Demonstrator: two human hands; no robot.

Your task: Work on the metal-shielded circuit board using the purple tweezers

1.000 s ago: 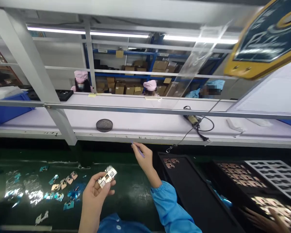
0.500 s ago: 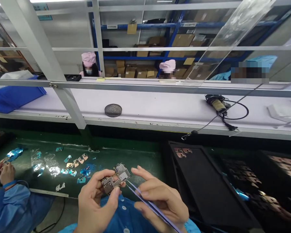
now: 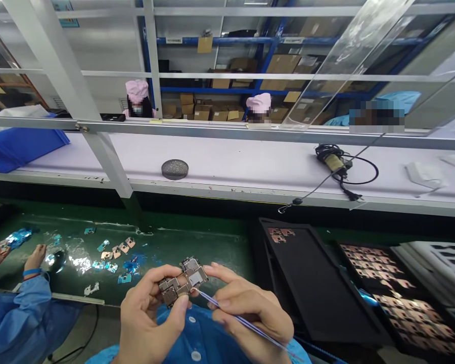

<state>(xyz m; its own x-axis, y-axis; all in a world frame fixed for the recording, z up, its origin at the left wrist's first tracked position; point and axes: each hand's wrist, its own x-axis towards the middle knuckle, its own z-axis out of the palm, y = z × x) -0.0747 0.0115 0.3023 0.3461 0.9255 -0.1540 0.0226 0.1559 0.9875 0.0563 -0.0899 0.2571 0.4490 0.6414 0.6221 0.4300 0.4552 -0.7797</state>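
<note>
Closer now, right hand (image 3: pixel 250 308) pinches tweezers (image 3: pixel 242 321) against left hand's (image 3: pixel 147 318) gripped circuit board (image 3: pixel 182 282); black tray (image 3: pixel 318 298) holds two boards.

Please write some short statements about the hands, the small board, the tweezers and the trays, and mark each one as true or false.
1. The left hand holds a small circuit board in its grip. True.
2. The right hand is empty. False: it holds thin tweezers, tip at the board.
3. The black tray beside the hands is full of parts. False: only a few parts lie in its far corner.
4. A round grey mesh disc lies on the white shelf. True.
5. The small parts on the green belt are stacked in a box. False: they lie loose.
</note>
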